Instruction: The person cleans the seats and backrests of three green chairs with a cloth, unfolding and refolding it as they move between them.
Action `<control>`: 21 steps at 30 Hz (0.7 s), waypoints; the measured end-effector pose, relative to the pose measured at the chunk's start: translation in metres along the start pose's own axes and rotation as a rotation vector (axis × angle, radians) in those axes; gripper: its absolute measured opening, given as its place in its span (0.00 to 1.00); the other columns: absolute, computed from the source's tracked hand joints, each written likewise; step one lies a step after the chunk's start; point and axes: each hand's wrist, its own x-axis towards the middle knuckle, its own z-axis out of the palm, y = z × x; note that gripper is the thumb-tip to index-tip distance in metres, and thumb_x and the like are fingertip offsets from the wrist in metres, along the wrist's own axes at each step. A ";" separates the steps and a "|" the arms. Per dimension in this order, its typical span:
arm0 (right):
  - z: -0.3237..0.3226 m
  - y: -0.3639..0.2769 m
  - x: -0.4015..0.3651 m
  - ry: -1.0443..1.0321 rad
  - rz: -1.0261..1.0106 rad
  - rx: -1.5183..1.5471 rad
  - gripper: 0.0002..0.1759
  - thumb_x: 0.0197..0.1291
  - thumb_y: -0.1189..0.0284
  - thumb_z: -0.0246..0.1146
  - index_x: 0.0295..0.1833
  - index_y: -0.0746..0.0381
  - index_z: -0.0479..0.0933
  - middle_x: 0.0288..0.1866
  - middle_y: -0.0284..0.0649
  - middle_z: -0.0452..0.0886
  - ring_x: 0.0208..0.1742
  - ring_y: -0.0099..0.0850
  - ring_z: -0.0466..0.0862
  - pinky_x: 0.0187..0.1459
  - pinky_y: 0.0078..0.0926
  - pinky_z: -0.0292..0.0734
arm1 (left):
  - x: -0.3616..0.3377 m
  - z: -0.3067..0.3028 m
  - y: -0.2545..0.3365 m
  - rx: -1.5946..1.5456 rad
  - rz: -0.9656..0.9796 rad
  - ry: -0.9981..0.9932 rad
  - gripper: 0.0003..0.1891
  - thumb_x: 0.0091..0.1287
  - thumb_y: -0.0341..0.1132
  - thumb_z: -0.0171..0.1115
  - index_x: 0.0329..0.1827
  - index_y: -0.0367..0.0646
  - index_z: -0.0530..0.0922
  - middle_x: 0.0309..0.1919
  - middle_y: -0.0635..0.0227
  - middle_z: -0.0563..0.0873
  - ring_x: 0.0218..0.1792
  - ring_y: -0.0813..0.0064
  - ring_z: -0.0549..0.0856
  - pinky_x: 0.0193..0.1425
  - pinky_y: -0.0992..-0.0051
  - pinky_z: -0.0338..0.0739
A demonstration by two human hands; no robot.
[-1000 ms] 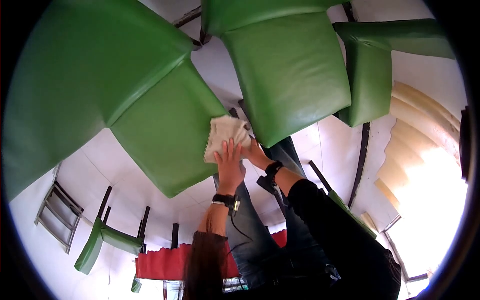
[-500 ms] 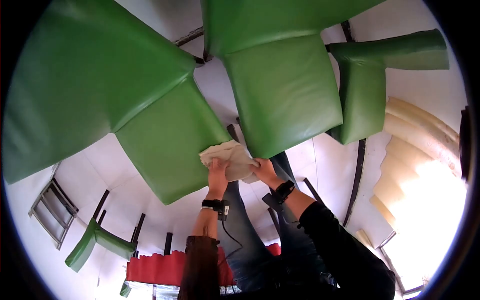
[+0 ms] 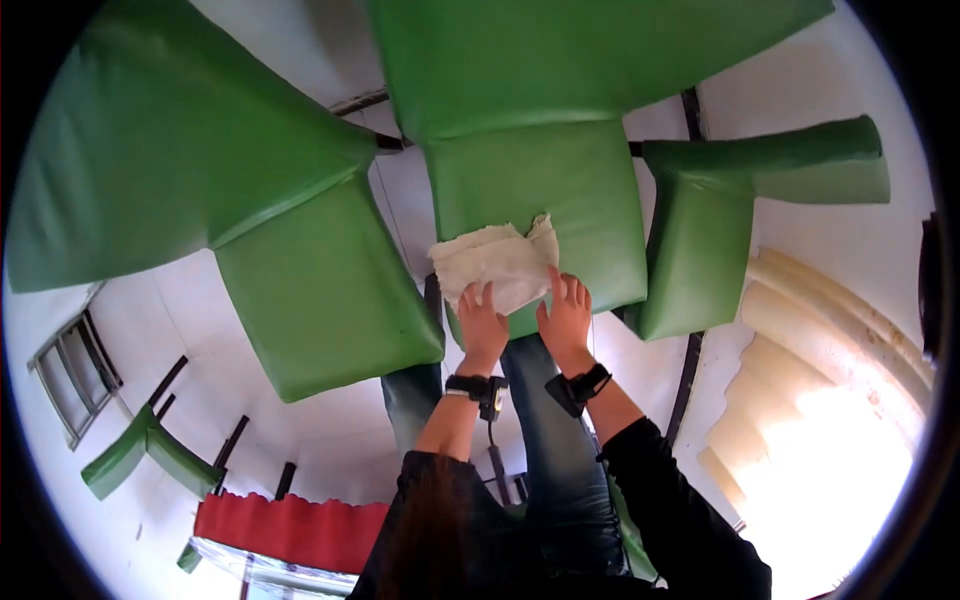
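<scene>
A beige cloth (image 3: 492,264) with ragged edges lies spread over the front left part of the middle green chair's seat (image 3: 590,225). One corner of it sticks up at the far right. My left hand (image 3: 482,328) rests on the cloth's near edge, fingers apart and stretched forward. Beside the cloth's right edge is my right hand (image 3: 568,318), fingers spread, the index fingertip at the cloth and the others over the green seat. Neither hand is closed round the cloth. Both wrists wear black straps with small devices.
Another green chair (image 3: 320,295) stands to the left, and a smaller-looking one (image 3: 698,250) to the right. Behind at lower left are a red-skirted table (image 3: 290,530), a green chair (image 3: 150,455) and a metal frame (image 3: 75,380). A yellowish curtain (image 3: 775,380) hangs by a bright window.
The cloth and both hands have moved from the gap between the two large chairs onto the middle chair's seat. The hands have loosened from gripping the cloth, and the view has shifted.
</scene>
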 end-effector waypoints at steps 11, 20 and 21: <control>0.049 0.035 0.032 -0.229 -0.096 0.254 0.09 0.46 0.71 0.62 0.32 0.60 0.69 0.24 0.40 0.74 0.26 0.37 0.76 0.28 0.32 0.72 | 0.004 0.015 0.006 0.056 -0.069 0.028 0.41 0.47 0.34 0.62 0.66 0.45 0.51 0.66 0.47 0.41 0.67 0.46 0.41 0.63 0.45 0.45; 0.063 0.034 0.097 -0.283 -0.024 0.452 0.15 0.48 0.75 0.60 0.44 0.60 0.69 0.20 0.39 0.74 0.21 0.32 0.76 0.26 0.27 0.71 | 0.073 -0.026 0.005 0.039 0.065 0.128 0.44 0.44 0.38 0.67 0.65 0.46 0.54 0.66 0.48 0.44 0.67 0.47 0.44 0.62 0.44 0.47; 0.058 0.026 0.110 -0.315 -0.005 0.482 0.20 0.48 0.76 0.59 0.49 0.57 0.67 0.24 0.41 0.74 0.25 0.36 0.76 0.29 0.31 0.72 | 0.083 -0.032 0.007 0.034 0.081 0.117 0.43 0.44 0.39 0.67 0.65 0.46 0.54 0.66 0.47 0.43 0.67 0.47 0.44 0.62 0.44 0.47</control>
